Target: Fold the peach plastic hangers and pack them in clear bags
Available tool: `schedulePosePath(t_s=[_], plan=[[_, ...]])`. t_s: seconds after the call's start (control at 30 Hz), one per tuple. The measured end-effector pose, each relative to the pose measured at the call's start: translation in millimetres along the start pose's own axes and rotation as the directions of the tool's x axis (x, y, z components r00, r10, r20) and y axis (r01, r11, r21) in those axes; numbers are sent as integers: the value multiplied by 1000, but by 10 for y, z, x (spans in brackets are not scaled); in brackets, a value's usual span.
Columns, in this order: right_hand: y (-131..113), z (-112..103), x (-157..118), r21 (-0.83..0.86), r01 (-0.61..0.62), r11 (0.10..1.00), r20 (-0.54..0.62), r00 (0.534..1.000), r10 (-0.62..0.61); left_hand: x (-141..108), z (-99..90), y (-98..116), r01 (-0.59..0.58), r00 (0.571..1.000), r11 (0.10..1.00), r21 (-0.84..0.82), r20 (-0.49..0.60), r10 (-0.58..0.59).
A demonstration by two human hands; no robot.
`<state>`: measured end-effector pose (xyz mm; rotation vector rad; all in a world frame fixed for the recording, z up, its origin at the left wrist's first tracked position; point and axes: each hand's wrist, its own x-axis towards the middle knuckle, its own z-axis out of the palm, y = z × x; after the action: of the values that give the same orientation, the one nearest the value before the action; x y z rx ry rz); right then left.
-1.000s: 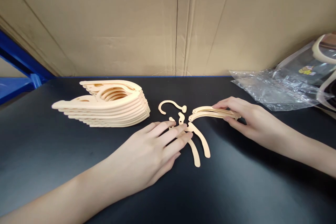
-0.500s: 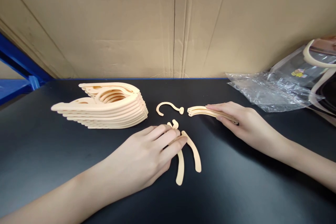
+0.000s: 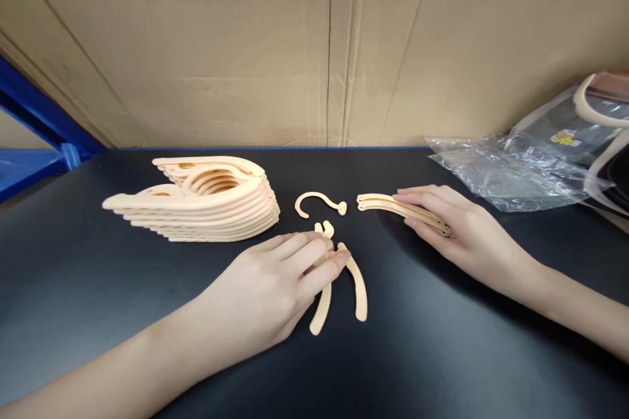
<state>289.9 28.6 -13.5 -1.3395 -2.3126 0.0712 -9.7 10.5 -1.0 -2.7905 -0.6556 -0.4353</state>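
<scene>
In the middle of the black table, my left hand [image 3: 282, 281] is closed over the joined end of some cream plastic hanger parts. Two curved hanger arms [image 3: 361, 294] stick out below its fingers, and small knobbed ends [image 3: 327, 229] poke out above them; what lies under the palm is hidden. My right hand [image 3: 447, 216] grips a pair of curved hanger arms [image 3: 381, 201] between thumb and fingers, side by side, their ends pointing left. Between the hands and a little farther back lies a loose hanger hook [image 3: 319, 200] with a round knob at its right end.
A neat stack of cream folding hangers [image 3: 221, 209] stands at the left. Crumpled clear plastic bags [image 3: 511, 170] and a cream-handled bag [image 3: 599, 111] are at the back right. Behind the table rises a cardboard wall [image 3: 221, 46], with a blue metal frame [image 3: 34, 118] at far left.
The hanger arms beneath my left hand have swung to the left at their lower ends. The pair in my right hand has tilted and shifted slightly to the right and up.
</scene>
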Motion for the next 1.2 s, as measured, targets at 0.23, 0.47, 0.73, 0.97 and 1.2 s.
schedulePosePath(t_s=[0.23,0.47,0.73,0.97,1.2], plan=[[-283,-124,289,-88,207,974,89,976,-199,14,-16,-1,-15,1000,999,-29,-1,15],[-547,126,908,-238,307,921,173,947,-271,32,-66,-16,-14,999,999,-52,36,16],[-486,70,1048,138,-69,988,154,987,48,-6,-26,-95,45,999,995,-92,16,-43],[-216,-273,657,514,-213,831,136,977,167,31,-44,-116,99,995,990,-102,45,-94],[70,-272,241,429,-271,862,119,963,243,385,-57,23,88,996,996,-8,6,-88]])
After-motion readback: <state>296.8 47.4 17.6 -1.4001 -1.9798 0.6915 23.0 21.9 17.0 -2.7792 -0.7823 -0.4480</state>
